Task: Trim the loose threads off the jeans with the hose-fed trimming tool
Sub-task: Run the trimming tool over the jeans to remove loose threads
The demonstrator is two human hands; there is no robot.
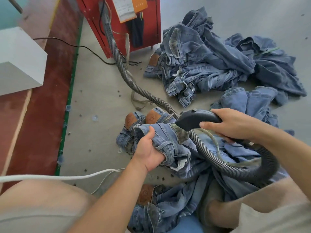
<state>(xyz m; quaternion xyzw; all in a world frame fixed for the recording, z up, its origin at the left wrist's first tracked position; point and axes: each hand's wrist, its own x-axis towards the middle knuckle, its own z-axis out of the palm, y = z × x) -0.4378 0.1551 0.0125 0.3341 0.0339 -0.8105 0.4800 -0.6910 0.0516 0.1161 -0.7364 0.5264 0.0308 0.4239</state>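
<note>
Right hand: our right hand grips the black trimming tool, nose down at the waistband.
Left hand: our left hand clutches the bunched waistband of the jeans between our knees.
Hose: one grey corrugated hose loops from the tool to the red machine.
Progress: we judge trimming mid-way on this pair; which of the others are finished, we cannot tell.
Count: one tool, one hose, two heaps — a far pile and pairs by our knees.
</note>
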